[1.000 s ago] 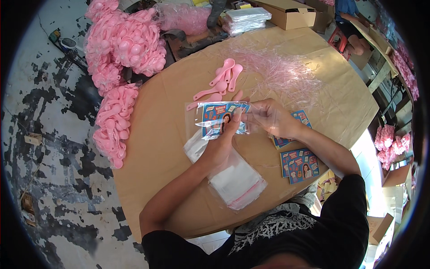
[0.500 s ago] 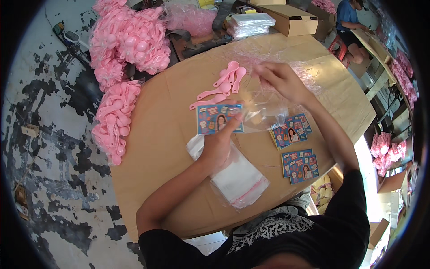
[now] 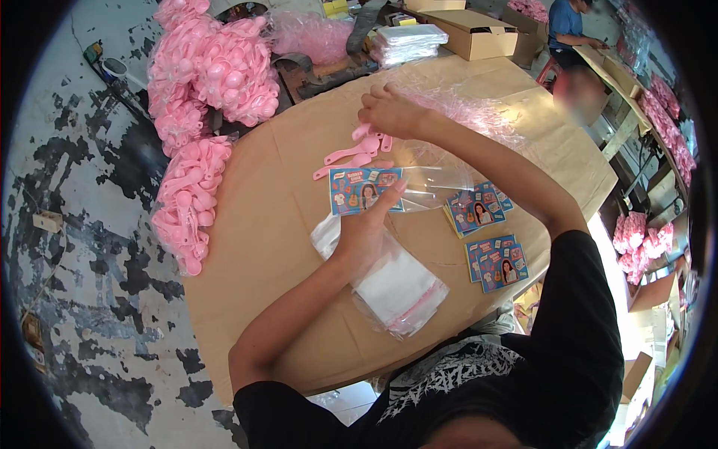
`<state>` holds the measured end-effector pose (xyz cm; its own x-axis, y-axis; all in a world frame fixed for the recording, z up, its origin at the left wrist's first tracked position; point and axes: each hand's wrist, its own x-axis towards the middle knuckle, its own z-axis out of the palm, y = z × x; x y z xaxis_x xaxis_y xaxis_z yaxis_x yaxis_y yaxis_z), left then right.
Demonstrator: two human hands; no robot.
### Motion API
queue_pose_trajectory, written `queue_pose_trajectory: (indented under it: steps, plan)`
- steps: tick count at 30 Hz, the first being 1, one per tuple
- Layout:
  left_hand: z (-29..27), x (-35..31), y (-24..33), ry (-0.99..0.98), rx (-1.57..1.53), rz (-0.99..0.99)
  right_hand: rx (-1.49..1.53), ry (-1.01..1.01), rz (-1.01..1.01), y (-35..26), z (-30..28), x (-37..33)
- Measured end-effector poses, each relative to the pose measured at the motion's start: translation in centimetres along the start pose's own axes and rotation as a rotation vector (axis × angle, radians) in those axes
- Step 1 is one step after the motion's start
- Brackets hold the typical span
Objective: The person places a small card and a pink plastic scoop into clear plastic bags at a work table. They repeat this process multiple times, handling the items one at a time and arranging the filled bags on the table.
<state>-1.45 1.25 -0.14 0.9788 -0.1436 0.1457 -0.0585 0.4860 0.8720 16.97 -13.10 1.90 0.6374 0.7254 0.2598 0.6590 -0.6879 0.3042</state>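
My left hand (image 3: 365, 233) is closed on a blue printed card (image 3: 348, 196) and a clear plastic bag (image 3: 440, 185), its thumb across the card's right end. The bag stretches out to the right; whether the card lies inside it I cannot tell. Over several loose pink measuring spoons (image 3: 363, 150) reaches my right hand (image 3: 393, 112), fingers bent and apart, with nothing visible in them. It partly covers the spoons. Below my left hand lies a pile of flat clear bags (image 3: 400, 288). Two groups of blue cards, an upper one (image 3: 475, 212) and a lower one (image 3: 502, 266), rest to the right.
Large bags of pink spoons (image 3: 224, 75) stand left of the brown-covered table (image 3: 262, 224). Crumpled clear film (image 3: 479, 112) spreads along the far side. Beyond are a stack of packed clear bags (image 3: 407, 45) and a cardboard box (image 3: 479, 37). Another person (image 3: 568, 30) sits far right.
My right hand has moved left from beside the spoons to above them, and its fingers have spread. The left hand still holds the card and bag; the bag now looks flatter and more spread out.
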Motion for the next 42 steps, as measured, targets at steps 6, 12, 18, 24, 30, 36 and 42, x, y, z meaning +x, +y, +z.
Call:
queue_pose_trajectory:
  steps: [6,12,18,24,30,36,42]
  plan:
    - [-0.7,0.8,-0.6,0.023,-0.146,0.027,0.600,0.381,0.374,0.8,-7.4,-10.1]
    - [-1.0,1.2,-0.5,0.027,-0.202,0.005,1.084,0.520,0.871,1.1,-6.5,-21.5]
    - [-0.8,1.2,-0.3,0.015,-0.190,-0.021,1.355,0.346,0.812,-5.3,-7.9,-18.4]
    - [-0.6,0.7,0.8,-0.059,-0.256,-0.044,1.391,0.105,0.613,-6.6,-8.8,-14.9]
    - [-1.0,1.0,0.1,-0.084,-0.269,-0.106,1.256,0.344,0.336,-7.7,-11.0,-12.9]
    - [-1.2,0.8,0.6,-0.095,-0.276,-0.139,0.993,0.466,0.306,-4.5,-15.3,-12.0]
    - [-1.4,1.1,-0.2,-0.073,-0.254,-0.149,0.365,0.318,0.293,-2.8,-18.5,-12.5]
